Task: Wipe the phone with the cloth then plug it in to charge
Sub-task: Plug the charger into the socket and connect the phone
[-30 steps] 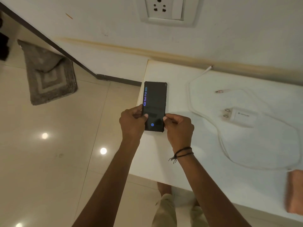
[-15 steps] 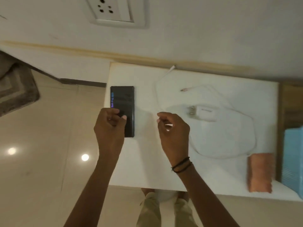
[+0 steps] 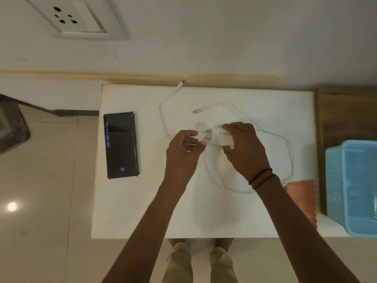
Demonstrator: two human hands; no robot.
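The black phone (image 3: pixel 122 145) lies face up on the left part of the white table (image 3: pixel 142 211), its screen lit with blue digits, untouched. My right hand (image 3: pixel 245 149) grips the white charger adapter (image 3: pixel 221 137), prongs pointing left. My left hand (image 3: pixel 182 153) hovers just left of the prongs, fingers curled and apart, holding nothing. The white cable (image 3: pixel 287 152) loops over the table; one plug end (image 3: pixel 180 85) lies at the back edge, the other end (image 3: pixel 199 110) sits behind the adapter. The folded orange cloth (image 3: pixel 304 199) rests at the table's right, partly hidden by my right forearm.
A wall socket with switch (image 3: pixel 81 19) is on the wall, upper left. A blue plastic basket (image 3: pixel 353 186) stands at the right edge on a wooden surface (image 3: pixel 344 115). Glossy tile floor (image 3: pixel 44 180) lies left of the table, with a grey mat (image 3: pixel 12 127) at far left.
Both hands left the phone, which now lies alone on the table. They moved right to the charger, and my right hand took hold of the adapter. The view shifted right.
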